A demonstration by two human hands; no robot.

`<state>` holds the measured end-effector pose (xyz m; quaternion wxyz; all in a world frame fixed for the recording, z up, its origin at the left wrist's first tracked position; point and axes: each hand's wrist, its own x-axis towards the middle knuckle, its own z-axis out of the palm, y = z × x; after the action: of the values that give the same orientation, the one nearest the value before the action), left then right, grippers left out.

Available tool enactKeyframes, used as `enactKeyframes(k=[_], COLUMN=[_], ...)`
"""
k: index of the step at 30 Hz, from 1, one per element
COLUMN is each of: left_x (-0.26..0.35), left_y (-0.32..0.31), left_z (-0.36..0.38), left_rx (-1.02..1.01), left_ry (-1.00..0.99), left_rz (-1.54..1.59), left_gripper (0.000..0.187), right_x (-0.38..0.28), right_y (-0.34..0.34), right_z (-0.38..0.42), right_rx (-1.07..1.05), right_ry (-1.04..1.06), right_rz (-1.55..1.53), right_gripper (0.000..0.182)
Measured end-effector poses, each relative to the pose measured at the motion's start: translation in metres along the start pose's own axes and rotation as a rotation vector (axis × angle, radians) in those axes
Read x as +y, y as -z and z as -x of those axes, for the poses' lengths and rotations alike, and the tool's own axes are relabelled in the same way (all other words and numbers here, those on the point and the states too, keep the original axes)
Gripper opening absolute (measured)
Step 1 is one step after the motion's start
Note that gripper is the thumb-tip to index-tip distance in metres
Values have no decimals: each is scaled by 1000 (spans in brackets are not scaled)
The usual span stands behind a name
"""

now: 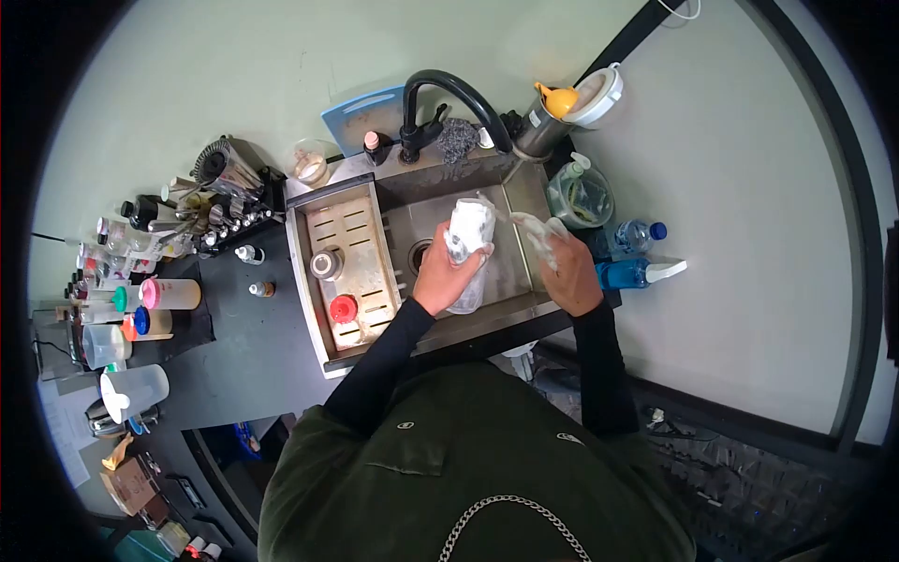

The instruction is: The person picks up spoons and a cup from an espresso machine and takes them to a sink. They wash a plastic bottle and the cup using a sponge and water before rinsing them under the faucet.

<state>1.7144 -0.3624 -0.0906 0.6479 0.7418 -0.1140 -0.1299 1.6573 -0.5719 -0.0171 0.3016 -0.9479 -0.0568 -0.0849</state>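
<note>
Left hand (448,276) gripped foamy thing (471,225) | right hand (571,279) was right of it, half curled | couldn't tell its hold

Wall: pale, green-grey (225,84), with a black strip (623,42) going slantwise at upper right | Right side: a light grey panel (740,215) inside a dark frame (850,234) | Furniture: a dark grey counter (229,351), its surface matt | Floor: lower right, dark and patterned, details unclear (749,482) | Light: soft, quite even on the wall

Both hands (448,279) raised, fingers (477,259) curled.
</note>
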Motion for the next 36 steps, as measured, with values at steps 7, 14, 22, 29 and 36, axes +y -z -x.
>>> enactKeyframes(k=[7,14,22,29,36], left_x=[12,21,26,35,35], left_y=[6,6,6,11,13], left_z=[15,26,36,43,46], left_rx=[-48,-41,-60,-102,-98], left_ry=[-66,-105,-54,-36,-47], left_rz=[-175,-201,-146,-83,-14], left_gripper=[65,61,68,65,63], right_x=[-5,-18,-21,-28,-25], right_y=[9,10,19,24,13], right_z=[2,2,6,7,9], right_rx=[-23,11,-28,22,12], right_ry=[197,323,269,457,361], right_rz=[284,261,329,332,209], right_gripper=[35,31,35,35,37])
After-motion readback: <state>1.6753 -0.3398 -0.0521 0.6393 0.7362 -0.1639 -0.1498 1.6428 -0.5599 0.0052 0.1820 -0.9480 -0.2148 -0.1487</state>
